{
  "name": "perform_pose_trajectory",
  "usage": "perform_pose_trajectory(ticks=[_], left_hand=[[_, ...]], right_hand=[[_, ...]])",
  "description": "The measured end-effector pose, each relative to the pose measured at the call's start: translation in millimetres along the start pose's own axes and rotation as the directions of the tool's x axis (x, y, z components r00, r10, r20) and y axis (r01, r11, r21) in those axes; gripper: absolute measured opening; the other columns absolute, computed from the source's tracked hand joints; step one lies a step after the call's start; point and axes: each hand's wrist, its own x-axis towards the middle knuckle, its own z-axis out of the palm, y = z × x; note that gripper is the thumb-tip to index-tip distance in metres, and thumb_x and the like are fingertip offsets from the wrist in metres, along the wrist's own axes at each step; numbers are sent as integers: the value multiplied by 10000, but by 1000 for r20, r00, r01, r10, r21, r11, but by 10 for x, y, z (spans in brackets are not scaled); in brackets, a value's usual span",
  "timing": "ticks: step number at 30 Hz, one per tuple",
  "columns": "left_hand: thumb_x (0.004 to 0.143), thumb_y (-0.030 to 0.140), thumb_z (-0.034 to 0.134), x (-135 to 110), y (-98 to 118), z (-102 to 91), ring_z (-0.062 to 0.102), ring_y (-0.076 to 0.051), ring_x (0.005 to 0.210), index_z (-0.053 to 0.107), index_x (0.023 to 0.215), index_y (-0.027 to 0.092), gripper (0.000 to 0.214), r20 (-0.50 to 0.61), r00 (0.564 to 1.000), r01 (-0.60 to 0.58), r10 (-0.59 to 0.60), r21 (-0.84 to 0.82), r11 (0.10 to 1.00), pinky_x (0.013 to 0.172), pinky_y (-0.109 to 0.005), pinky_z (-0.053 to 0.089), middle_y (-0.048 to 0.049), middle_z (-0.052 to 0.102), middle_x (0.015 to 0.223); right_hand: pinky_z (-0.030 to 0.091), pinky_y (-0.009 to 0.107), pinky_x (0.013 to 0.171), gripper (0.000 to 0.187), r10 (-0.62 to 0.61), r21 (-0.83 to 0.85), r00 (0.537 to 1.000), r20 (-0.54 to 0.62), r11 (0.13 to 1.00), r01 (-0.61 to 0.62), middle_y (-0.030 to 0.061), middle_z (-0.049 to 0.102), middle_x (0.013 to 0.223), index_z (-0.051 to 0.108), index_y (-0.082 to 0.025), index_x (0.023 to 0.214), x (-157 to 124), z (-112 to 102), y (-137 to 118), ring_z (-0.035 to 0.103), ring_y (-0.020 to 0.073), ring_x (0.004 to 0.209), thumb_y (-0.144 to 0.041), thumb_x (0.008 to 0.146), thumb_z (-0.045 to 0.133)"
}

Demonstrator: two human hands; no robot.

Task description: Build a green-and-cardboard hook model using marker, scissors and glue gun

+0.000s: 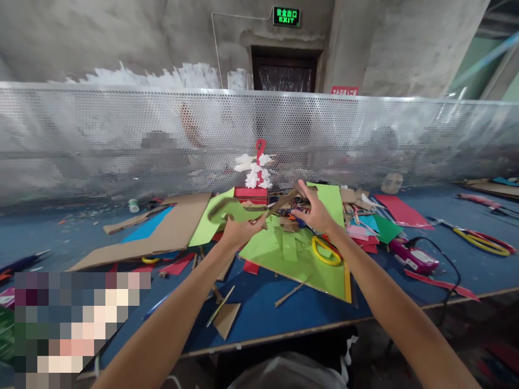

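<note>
My left hand (240,232) is closed, its fingers pinching the near end of a brown cardboard strip (284,200). The strip slants up to the right towards my right hand (318,213). That hand has its thumb and fingers spread, the fingertips close to the strip's far end; whether they touch it I cannot tell. A blurred, curved brown piece (219,208) shows just left of my left hand; whether it joins the strip is unclear. Below both hands lies a green sheet (275,254) bearing green paper scraps (288,246). Yellow-handled scissors (324,254) rest by my right wrist.
A red stand with white flower-like pieces (253,175) stands before the perforated metal screen (101,140). Cardboard sheets (162,229) lie left. At right are a red sheet (401,210), a purple corded device (416,256) and red-and-yellow-handled scissors (478,237) on the blue table (259,319).
</note>
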Motion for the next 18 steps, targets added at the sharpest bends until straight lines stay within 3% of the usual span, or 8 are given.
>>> perform_pose_trajectory(ticks=[2,4,6,8,10,14,16,18], left_hand=[[930,426,633,0,-25,13,663,-204,678,707,706,188,335,-15,990,141,-143,-115,983,665,-288,524,-33,697,648],[911,463,649,7,-57,38,642,-194,629,693,681,172,373,-1,957,277,-290,-283,918,625,-278,502,-24,674,607],[871,482,690,18,-77,66,635,-188,627,686,675,162,375,24,923,355,-384,-436,827,622,-273,493,-23,673,614],[837,479,729,28,-65,85,634,-184,650,692,693,152,359,43,899,389,-435,-532,752,638,-271,495,-27,682,643],[817,487,751,30,-26,89,617,-172,640,702,717,142,362,70,879,422,-473,-577,699,624,-266,489,-25,681,653],[807,579,752,43,13,56,581,-154,585,693,690,139,460,176,841,511,-511,-569,645,566,-266,467,-35,669,641],[791,630,751,71,-39,19,623,-173,635,716,752,135,497,261,845,525,-466,-568,634,596,-279,494,-65,705,712],[804,645,728,105,-129,-38,677,-202,749,745,973,131,542,328,870,493,-368,-581,647,674,-299,532,-102,753,883]], right_hand=[[299,498,1266,950,62,115,996,-65,992,-54,37,320,1702,301,-362,1643,15,44,79,326,301,1560,-486,841,794],[432,510,1173,886,183,268,978,-98,951,-151,101,527,1573,462,-307,1561,30,110,153,488,323,1459,-505,785,841],[564,467,1001,716,320,413,945,-69,871,-265,112,755,1237,650,-242,1360,38,184,191,696,308,1182,-519,739,871],[616,383,822,512,398,525,917,5,779,-341,65,797,942,747,-212,1108,37,250,176,746,248,900,-522,723,881],[608,312,693,407,427,615,902,63,695,-372,40,785,862,761,-210,945,32,295,117,718,201,777,-515,709,890],[579,266,621,405,479,736,875,70,568,-369,31,788,892,766,-214,903,43,299,-12,688,175,751,-489,653,927],[573,259,633,417,502,779,863,49,521,-348,25,790,899,767,-209,914,62,256,-22,689,173,770,-467,636,941],[561,252,616,419,534,817,845,29,474,-328,14,788,870,758,-202,907,87,193,12,683,164,739,-441,624,952]])
